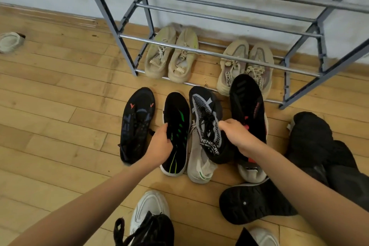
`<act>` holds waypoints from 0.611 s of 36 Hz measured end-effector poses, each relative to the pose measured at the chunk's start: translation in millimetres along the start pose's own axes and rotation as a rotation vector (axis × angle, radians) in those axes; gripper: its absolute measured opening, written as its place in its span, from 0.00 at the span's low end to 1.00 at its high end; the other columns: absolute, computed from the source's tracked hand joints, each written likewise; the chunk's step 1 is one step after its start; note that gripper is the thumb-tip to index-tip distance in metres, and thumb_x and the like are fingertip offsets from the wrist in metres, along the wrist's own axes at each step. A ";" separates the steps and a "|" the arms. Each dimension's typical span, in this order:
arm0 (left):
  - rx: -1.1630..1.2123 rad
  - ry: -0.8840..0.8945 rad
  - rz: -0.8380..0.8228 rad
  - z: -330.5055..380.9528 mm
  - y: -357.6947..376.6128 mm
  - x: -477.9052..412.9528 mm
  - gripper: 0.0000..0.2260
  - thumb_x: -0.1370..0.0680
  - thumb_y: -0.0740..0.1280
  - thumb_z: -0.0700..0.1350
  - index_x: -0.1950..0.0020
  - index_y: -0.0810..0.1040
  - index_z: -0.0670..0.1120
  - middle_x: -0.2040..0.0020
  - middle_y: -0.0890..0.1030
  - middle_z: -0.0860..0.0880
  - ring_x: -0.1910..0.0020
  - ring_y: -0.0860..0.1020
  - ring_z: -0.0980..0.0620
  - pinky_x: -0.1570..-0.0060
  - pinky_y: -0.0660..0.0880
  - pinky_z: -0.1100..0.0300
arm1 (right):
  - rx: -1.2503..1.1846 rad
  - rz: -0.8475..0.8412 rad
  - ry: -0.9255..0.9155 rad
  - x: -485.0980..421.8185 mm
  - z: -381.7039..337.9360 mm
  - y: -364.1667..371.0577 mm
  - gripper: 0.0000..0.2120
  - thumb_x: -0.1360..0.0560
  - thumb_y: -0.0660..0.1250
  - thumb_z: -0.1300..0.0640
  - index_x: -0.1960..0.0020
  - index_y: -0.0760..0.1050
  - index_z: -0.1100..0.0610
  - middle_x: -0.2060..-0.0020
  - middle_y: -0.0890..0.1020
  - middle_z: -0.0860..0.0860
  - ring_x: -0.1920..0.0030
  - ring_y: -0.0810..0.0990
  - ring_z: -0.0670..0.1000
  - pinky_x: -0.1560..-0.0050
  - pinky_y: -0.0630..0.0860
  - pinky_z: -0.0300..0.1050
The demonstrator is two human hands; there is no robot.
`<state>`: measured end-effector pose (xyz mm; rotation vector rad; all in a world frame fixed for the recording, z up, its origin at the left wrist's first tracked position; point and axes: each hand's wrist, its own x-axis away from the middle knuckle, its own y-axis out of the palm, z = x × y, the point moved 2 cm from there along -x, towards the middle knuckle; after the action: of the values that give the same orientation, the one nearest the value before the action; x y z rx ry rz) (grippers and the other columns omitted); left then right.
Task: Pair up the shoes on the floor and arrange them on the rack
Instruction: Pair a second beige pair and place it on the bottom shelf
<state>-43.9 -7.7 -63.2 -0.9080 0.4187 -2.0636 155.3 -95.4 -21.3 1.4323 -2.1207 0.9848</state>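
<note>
The left hand (159,144) has its fingers clamped on the inner edge of a black shoe with green stripes (176,134), which lies on the wooden floor (50,106), while the right hand (237,136) has its fingers closed over the collar of a black-and-grey knit shoe (207,122) that rests tilted across a beige shoe (199,164). These two do not look like a match, so the chief risk is pairing them by colour alone; a mate for the green-striped one is not plainly visible here. The black shoe with red marks (247,106) leans against the right hand and on a pale shoe below, so lifting the knit shoe could tip it over. Two beige pairs (171,56) (245,66) already sit on the lowest rails of the rack (219,56), and a shoe set carelessly between the thin bars could slip through. A lone pale shoe (10,42) lying well apart at the left could be overlooked.
</note>
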 end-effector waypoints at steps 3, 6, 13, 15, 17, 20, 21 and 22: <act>-0.103 0.092 0.007 5.2 4.7 4.4 0.27 0.21 0.58 0.37 0.24 0.54 0.45 0.26 0.62 0.45 0.27 0.62 0.47 0.31 0.61 0.56 | 0.026 -0.002 0.001 -1.9 6.8 9.1 0.07 0.24 0.58 0.51 0.56 0.67 0.54 0.63 0.73 0.50 0.64 0.72 0.49 0.64 0.67 0.44; -0.257 0.134 0.002 6.0 10.7 7.6 0.26 0.20 0.59 0.40 0.23 0.54 0.45 0.23 0.52 0.44 0.24 0.50 0.46 0.27 0.52 0.54 | 0.066 0.028 0.002 -2.7 7.3 12.3 0.13 0.21 0.55 0.49 0.42 0.59 0.55 0.56 0.73 0.49 0.59 0.73 0.45 0.65 0.67 0.41; -0.531 0.448 0.118 21.8 23.0 14.9 0.23 0.20 0.60 0.44 0.26 0.61 0.44 0.23 0.48 0.41 0.23 0.43 0.43 0.27 0.43 0.52 | 0.879 0.104 -0.171 14.3 1.5 12.3 0.12 0.22 0.55 0.63 0.40 0.66 0.66 0.44 0.77 0.62 0.46 0.77 0.63 0.52 0.72 0.51; -0.461 0.539 0.051 38.2 30.4 14.4 0.20 0.20 0.60 0.44 0.28 0.65 0.44 0.25 0.59 0.43 0.24 0.52 0.45 0.27 0.47 0.56 | 0.954 0.133 -0.285 21.5 3.4 11.1 0.11 0.24 0.58 0.65 0.42 0.69 0.65 0.46 0.78 0.60 0.47 0.79 0.61 0.55 0.71 0.48; -0.402 0.548 -0.043 54.6 41.2 13.9 0.18 0.19 0.59 0.45 0.30 0.70 0.44 0.30 0.68 0.46 0.27 0.61 0.47 0.28 0.53 0.59 | 0.941 0.148 -0.364 26.5 4.7 7.4 0.11 0.24 0.60 0.63 0.42 0.70 0.63 0.48 0.80 0.59 0.49 0.79 0.60 0.57 0.70 0.47; -0.555 0.540 -0.088 67.2 55.7 10.7 0.17 0.18 0.56 0.48 0.34 0.73 0.45 0.34 0.72 0.46 0.33 0.67 0.47 0.33 0.62 0.57 | 0.858 0.156 -0.426 33.2 6.3 -8.8 0.09 0.24 0.61 0.59 0.45 0.72 0.59 0.50 0.79 0.56 0.50 0.79 0.58 0.56 0.73 0.48; -0.676 0.547 -0.080 71.1 57.9 9.2 0.17 0.18 0.54 0.49 0.35 0.75 0.45 0.36 0.72 0.46 0.35 0.68 0.46 0.34 0.64 0.55 | 0.835 0.159 -0.444 35.8 8.2 -17.2 0.10 0.24 0.61 0.57 0.45 0.72 0.58 0.49 0.79 0.56 0.49 0.78 0.58 0.54 0.74 0.49; -0.780 0.548 -0.071 76.1 59.2 7.5 0.17 0.19 0.54 0.49 0.36 0.75 0.45 0.37 0.72 0.45 0.37 0.68 0.45 0.36 0.65 0.54 | 0.804 0.171 -0.456 38.3 11.8 -26.8 0.11 0.24 0.62 0.55 0.43 0.73 0.57 0.48 0.79 0.55 0.48 0.78 0.57 0.52 0.76 0.50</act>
<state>41.4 -47.7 -41.5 -0.7568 1.5778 -2.2166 165.3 -134.6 4.9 2.0092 -2.2922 1.8751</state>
